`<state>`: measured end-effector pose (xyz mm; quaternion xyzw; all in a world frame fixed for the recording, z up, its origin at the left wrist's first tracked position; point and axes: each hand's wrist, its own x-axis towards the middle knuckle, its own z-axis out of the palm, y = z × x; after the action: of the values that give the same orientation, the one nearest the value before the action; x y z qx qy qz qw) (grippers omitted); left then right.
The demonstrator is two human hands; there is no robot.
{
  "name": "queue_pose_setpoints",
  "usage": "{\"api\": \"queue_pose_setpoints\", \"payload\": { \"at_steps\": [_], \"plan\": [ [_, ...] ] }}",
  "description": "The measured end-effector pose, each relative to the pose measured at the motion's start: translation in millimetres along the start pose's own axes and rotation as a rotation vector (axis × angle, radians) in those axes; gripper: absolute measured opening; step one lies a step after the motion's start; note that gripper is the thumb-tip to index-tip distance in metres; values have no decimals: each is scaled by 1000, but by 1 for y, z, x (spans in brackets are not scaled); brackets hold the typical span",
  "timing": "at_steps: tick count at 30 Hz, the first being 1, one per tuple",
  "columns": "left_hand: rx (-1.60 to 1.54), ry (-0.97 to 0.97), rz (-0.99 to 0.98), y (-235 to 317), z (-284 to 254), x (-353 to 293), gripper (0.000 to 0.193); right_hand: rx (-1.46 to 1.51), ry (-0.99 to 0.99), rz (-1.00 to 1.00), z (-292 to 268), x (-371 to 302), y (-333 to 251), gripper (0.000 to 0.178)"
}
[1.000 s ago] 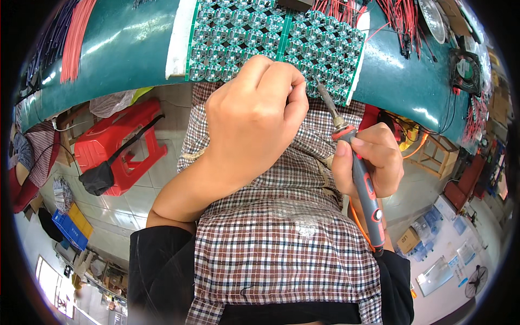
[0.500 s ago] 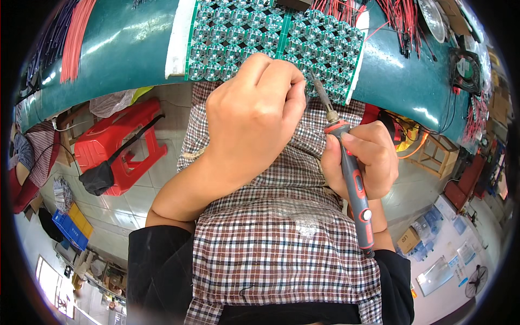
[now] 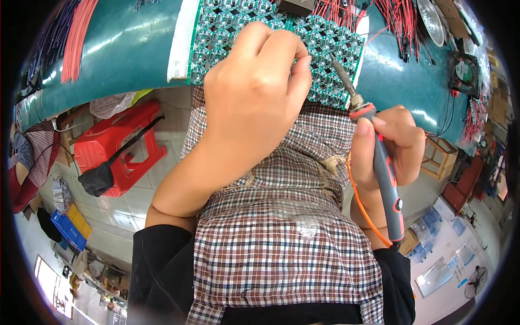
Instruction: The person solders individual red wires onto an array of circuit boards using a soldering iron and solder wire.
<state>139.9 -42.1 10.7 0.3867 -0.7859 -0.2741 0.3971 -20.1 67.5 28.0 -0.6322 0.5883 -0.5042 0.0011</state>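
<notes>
Nothing can be read for certain: the pale characters on the blue side of the blue-and-yellow box (image 3: 64,229) are too small to make out, as are any marks on the black cooling fan (image 3: 464,72) and the posted sheets (image 3: 466,252) at lower right.

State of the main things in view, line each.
Green rectangular circuit-board panels: lying on white foam slab, partly hidden
Grey-and-red soldering iron: held, tip angled over panels
Bare right hand: closed around iron
Bare left hand: curled, contents hidden
Thin orange cable: bowed, looks slack
</notes>
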Motion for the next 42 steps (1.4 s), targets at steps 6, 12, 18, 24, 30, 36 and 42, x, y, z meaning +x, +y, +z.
{"api": "queue_pose_setpoints", "payload": {
  "at_steps": [6, 12, 18, 24, 30, 36, 42],
  "plan": [
    [48, 19, -9, 1, 7, 4, 9, -25, -55, 27, 4, 4, 4, 26],
    [73, 0, -10, 1, 8, 5, 11, -3, -43, 34, 8, 5, 6, 27],
    [85, -17, -16, 1, 7, 3, 11, -4, -40, 23, 10, -1, 5, 28],
    [70, -23, -5, 2, 7, 3, 10, -91, -94, 32, 9, -3, -5, 30],
    [62, -34, -17, 3, 5, 1, 10, -114, -145, 49, 6, 11, -14, 29],
    [0, -16, -29, 4, -1, 6, 10, 13, 21, 105, -9, 20, -12, 27],
    [48, 19, 8, 2, 7, 14, 10, 65, 5, 60, 1, 19, 2, 26]
  ]
}}
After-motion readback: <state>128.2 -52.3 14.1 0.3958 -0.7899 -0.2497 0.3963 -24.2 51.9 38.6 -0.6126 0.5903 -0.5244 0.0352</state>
